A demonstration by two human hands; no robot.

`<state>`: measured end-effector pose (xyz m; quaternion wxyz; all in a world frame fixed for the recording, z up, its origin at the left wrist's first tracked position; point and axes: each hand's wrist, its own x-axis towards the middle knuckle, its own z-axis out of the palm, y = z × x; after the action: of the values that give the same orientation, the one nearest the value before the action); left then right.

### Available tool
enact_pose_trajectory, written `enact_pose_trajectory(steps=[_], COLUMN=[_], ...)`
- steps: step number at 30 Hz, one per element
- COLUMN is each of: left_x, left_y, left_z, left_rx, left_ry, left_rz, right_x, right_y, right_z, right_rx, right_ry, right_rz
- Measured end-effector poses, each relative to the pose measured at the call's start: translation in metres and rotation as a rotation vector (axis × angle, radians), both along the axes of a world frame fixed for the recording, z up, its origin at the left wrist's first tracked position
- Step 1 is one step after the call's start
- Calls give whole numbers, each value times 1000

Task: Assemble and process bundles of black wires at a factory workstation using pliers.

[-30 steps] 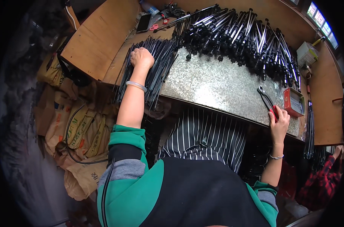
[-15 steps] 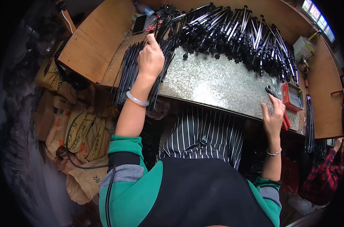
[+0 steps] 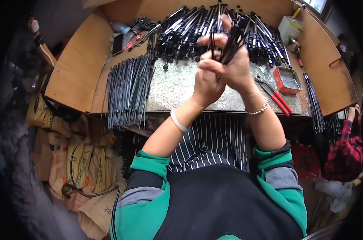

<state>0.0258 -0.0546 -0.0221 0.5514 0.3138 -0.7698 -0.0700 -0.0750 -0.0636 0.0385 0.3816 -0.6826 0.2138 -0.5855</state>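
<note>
Both my hands are raised together over the middle of the bench, close to the far pile. My right hand [image 3: 239, 72] grips a bunch of thin black rods [image 3: 233, 45], which fan upward past its fingers. Pressed against it, my left hand [image 3: 208, 85] is closed around the lower part of the same bunch; the rods' lower ends are hidden. Just to the right, pliers [image 3: 278, 98] with red handles lie on the metal sheet [image 3: 169, 86]. Many long black rods [image 3: 127, 90] lie side by side at the left, overhanging the front edge.
Behind my hands is a heap of black-and-silver rod assemblies [image 3: 185, 34]. A red box [image 3: 286, 82] of small pieces stands at right, near a white carton [image 3: 290, 29]. A phone [image 3: 117, 44] and bottle [image 3: 119, 27] lie back left. Another person's plaid sleeve [image 3: 345, 150] shows far right.
My left hand has moved right from the rods to meet my right hand. My right hand has left the pliers on the bench and risen leftward. Both now grip black rods.
</note>
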Motion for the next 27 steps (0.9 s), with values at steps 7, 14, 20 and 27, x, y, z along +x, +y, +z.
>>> enact_pose_trajectory(steps=[7, 14, 20, 27], left_x=[-4, 10, 9, 20], left_y=[41, 117, 158, 158], left_z=[-67, -79, -82, -61], left_rx=[319, 1023, 1668, 1448], left_ry=[184, 78, 677, 370], left_rz=[108, -293, -602, -610], right_x=[-8, -25, -46, -93], right_y=[10, 19, 18, 71], right_z=[-10, -14, -91, -103], right_rx=[74, 463, 470, 239], right_ry=[-305, -301, 528, 535], right_rz=[-55, -84, -609, -603])
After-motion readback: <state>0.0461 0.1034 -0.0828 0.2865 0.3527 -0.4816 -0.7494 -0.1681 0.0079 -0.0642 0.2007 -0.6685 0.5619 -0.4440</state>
